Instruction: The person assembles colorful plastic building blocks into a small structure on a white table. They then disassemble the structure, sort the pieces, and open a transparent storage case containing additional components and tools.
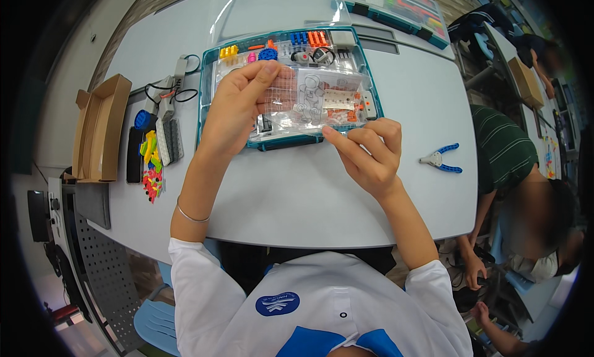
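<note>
My left hand pinches the upper left edge of a clear plastic bag between thumb and fingers. A sheet with a line drawing and small orange parts show in or through the bag. At the bag's lower edge is my right hand, its fingers curled and the index fingertip against the plastic. Both hands hover over the near side of an open teal case. Along its back lie yellow, blue and orange pieces, a blue wheel and cabled parts.
Blue-handled pliers lie on the right of the white table. To the left are an open cardboard box, grey cabled modules and colourful small parts. A second lidded case stands behind. A co-worker bends at the right.
</note>
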Motion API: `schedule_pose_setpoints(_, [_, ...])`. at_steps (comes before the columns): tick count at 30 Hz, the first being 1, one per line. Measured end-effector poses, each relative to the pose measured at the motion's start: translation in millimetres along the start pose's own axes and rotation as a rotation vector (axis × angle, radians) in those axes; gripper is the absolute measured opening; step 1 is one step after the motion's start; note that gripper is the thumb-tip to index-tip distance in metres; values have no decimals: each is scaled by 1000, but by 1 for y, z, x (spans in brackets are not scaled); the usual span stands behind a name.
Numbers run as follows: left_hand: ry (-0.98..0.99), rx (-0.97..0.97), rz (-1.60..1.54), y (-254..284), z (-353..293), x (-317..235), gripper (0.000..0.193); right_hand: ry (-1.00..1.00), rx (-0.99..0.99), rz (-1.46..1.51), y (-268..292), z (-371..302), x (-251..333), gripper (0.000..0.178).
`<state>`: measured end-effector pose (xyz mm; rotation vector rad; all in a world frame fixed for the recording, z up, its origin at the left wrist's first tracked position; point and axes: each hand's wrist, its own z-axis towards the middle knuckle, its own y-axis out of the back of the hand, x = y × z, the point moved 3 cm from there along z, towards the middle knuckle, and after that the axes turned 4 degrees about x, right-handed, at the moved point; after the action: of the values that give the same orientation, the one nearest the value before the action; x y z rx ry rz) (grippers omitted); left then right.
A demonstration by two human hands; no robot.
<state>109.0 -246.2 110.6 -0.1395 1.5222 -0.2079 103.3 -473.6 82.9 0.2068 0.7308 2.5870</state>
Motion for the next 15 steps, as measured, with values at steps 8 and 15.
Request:
schedule_pose_setpoints(8, [1, 10, 2, -4, -1, 0, 36, -9, 12, 27, -2, -1, 0, 37])
schedule_pose_setpoints(15, [-1, 22, 4, -1, 1, 2, 35, -4, 25, 17, -3, -2, -2, 38])
